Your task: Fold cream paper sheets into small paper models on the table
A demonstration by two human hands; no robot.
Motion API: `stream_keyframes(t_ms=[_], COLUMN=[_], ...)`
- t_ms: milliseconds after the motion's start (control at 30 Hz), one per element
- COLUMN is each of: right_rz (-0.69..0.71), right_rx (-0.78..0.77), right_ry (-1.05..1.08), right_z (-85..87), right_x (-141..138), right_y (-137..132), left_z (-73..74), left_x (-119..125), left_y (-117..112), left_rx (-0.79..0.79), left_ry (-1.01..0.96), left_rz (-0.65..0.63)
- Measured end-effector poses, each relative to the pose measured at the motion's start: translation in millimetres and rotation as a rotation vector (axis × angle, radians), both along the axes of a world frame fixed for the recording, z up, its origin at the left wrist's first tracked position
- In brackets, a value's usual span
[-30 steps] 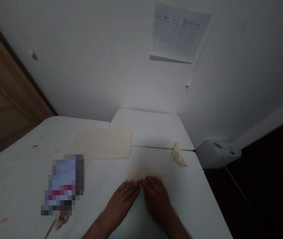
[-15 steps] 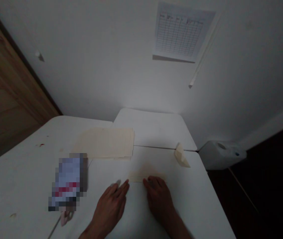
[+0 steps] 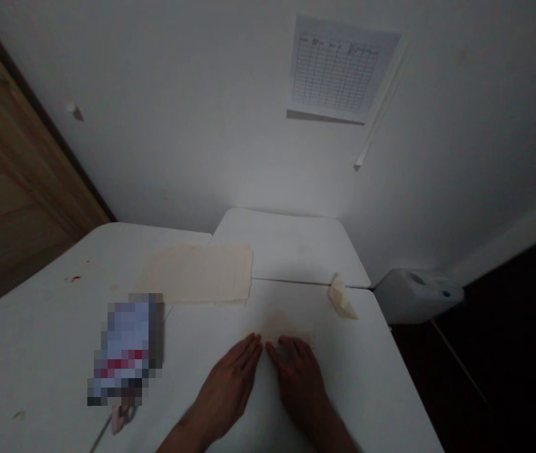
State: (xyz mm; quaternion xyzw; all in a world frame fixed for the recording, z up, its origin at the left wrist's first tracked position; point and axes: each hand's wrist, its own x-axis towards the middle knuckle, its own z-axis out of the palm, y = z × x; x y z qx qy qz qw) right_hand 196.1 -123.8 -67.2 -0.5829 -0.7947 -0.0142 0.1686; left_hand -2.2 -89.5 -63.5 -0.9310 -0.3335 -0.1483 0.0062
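My left hand [image 3: 230,387] lies flat on the white table [image 3: 36,352], fingers stretched out, its fingertips at the near edge of a small cream paper piece [image 3: 283,327]. My right hand [image 3: 299,377] rests beside it, fingers extended and pressing on the same paper's near edge. The two hands sit close together, fingertips nearly touching. A folded cream paper shape [image 3: 340,297] stands to the right, apart from both hands. Neither hand grips anything.
A stack of cream paper sheets [image 3: 197,274] lies behind the hands to the left. A pixelated object [image 3: 124,349] sits at the left with pink-handled scissors [image 3: 121,416] below it. A second white table [image 3: 291,245] adjoins at the back. A white container [image 3: 416,292] stands on the floor at right.
My left hand, which had slid away to the left half a second ago, has come back beside my right hand at the paper. The right hand stayed nearly still.
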Motion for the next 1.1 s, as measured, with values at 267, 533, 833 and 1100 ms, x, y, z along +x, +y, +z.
stream_keyframes(t_ms=[267, 533, 833, 1100], right_rz=[-0.109, -0.243, -0.09, -0.001], right_rx=[0.024, 0.094, 0.072, -0.04], right_ry=[0.018, -0.059, 0.063, 0.217], right_z=[7.5, -4.7, 1.0, 12.0], right_x=[21.6, 64.8, 72.1, 74.7], right_y=[-14.1, -28.7, 1.3, 23.3], left_z=[-1.4, -0.7, 6.3, 10.7], left_x=[-11.1, -12.1, -7.4, 0.0], left_y=[-3.0, 6.5, 43.2, 52.5], left_rx=[0.031, 0.056, -0.07, -0.095], left_ry=[-0.014, -0.063, -0.154, -0.13], left_rz=[0.099, 0.147, 0.017, -0.023])
